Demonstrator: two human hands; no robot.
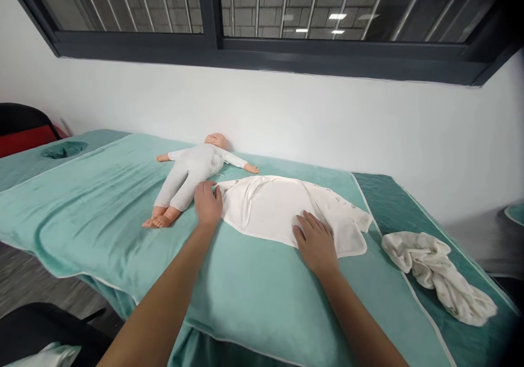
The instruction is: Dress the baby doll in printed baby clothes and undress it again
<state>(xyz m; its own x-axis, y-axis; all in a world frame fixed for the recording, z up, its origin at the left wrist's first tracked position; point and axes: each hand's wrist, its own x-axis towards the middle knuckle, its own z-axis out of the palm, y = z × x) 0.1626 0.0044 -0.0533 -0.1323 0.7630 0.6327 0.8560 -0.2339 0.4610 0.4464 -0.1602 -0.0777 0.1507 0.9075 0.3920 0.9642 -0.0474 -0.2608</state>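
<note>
A white baby shirt [270, 206] with small prints on its sleeves lies spread out on the green bed cover. My left hand [208, 202] rests at the shirt's left end, thumb and fingers apart, close beside a doll's leg. Palm down on the shirt's lower right part is my right hand [317, 241], its fingers stretched out and slightly spread. The baby doll [196, 170] lies on its back to the left of the shirt, with a white padded body, arms out and bare feet.
A crumpled white printed cloth [442, 277] lies at the right on a darker green cover [470, 307]. The bed [102, 203] meets a white wall below a dark-framed window [262, 56]. A black and red chair [24, 132] stands far left; a black object [45, 329] is at lower left.
</note>
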